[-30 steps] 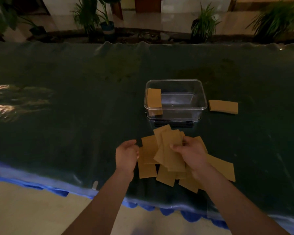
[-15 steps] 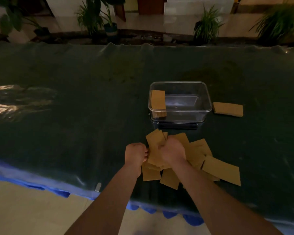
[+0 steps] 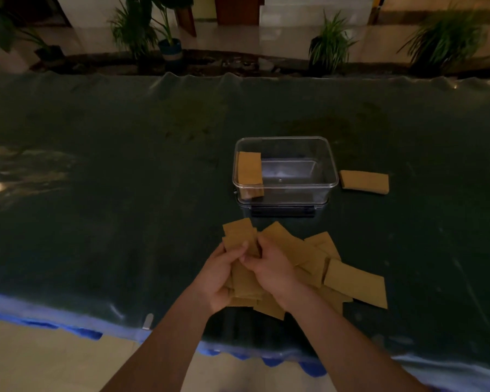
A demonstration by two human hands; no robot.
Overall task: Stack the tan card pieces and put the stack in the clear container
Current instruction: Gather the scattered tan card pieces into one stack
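Observation:
Several tan card pieces (image 3: 354, 282) lie in a loose overlapping heap near the table's front edge. My left hand (image 3: 217, 278) and my right hand (image 3: 272, 270) meet over the heap's left side, both closed on a small bundle of tan cards (image 3: 239, 236) that sticks up between them. The clear container (image 3: 286, 185) stands just beyond the heap, open on top, with a stack of tan cards (image 3: 249, 171) leaning at its left end. Another tan stack (image 3: 364, 181) lies on the table to the container's right.
The table (image 3: 125, 193) is covered with dark green plastic sheeting, with a blue cloth edge (image 3: 68, 329) at the front. Potted plants (image 3: 327, 49) stand on the floor beyond the far edge. A glare patch shows at the left.
My hands have come together: the left hand, empty and apart a second ago, now grips the same bundle of cards as the right. The bundle has shifted left and risen off the heap.

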